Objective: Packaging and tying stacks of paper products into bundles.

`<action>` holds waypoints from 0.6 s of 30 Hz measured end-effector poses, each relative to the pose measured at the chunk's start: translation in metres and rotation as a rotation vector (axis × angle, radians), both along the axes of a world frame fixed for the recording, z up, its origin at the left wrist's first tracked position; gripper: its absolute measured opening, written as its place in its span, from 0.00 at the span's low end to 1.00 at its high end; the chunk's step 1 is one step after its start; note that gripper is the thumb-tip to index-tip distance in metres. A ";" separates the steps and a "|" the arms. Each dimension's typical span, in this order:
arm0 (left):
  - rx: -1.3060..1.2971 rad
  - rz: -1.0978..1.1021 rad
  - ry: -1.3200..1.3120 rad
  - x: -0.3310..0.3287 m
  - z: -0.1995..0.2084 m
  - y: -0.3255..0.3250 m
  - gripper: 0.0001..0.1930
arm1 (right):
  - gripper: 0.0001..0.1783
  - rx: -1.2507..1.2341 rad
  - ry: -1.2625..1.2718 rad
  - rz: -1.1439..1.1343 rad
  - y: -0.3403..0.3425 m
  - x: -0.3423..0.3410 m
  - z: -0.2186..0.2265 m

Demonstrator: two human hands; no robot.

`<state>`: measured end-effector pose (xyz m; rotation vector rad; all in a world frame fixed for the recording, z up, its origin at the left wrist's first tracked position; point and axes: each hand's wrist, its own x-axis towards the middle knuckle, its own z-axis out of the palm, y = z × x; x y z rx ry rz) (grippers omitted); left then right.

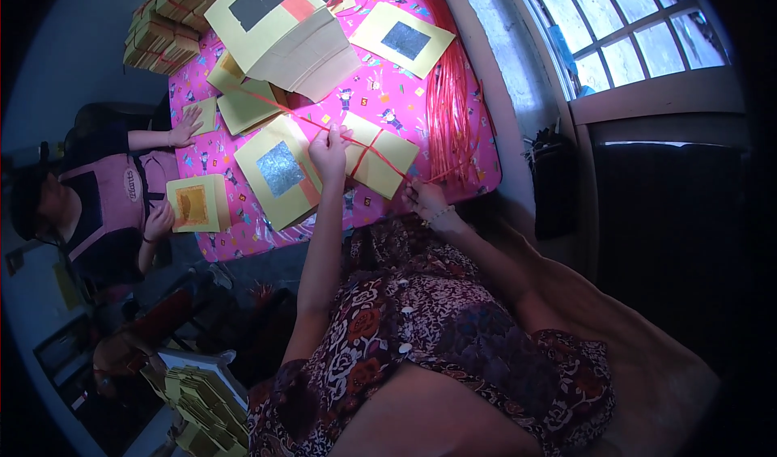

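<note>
A bundle of yellow joss paper (pixel 387 159) lies near the front edge of the table, with red plastic string (pixel 374 146) crossing over its top. My left hand (pixel 329 154) is closed on the string at the bundle's left corner. A length of that string runs from it toward the upper left. At the right corner my right hand (pixel 424 198) pinches the string, fingers pressed together. Just left of my left hand sits a stack of yellow sheets (pixel 257 159) with a silver square on top.
A tall stack of yellow paper (pixel 312 56) stands at the back of the pink patterned table (pixel 388 93). Loose red strings (pixel 450 109) hang along the right side. Tied bundles (pixel 166 40) pile up at the far left. A co-worker (pixel 105 182) handles paper on the left.
</note>
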<state>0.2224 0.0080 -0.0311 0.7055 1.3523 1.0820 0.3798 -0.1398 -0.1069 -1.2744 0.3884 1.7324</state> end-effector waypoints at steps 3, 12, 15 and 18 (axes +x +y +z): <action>0.205 -0.122 0.513 -0.012 0.008 0.001 0.15 | 0.07 -0.013 -0.020 -0.027 -0.003 -0.002 -0.003; 0.156 0.070 0.219 -0.054 -0.034 0.017 0.16 | 0.11 -0.080 -0.200 0.062 0.005 -0.015 -0.002; 0.069 0.038 0.178 -0.063 -0.048 0.022 0.18 | 0.11 -0.070 -0.310 0.116 0.009 -0.018 0.000; -0.059 -0.078 0.184 -0.059 -0.046 0.036 0.17 | 0.10 -0.085 -0.331 0.121 0.013 -0.011 -0.008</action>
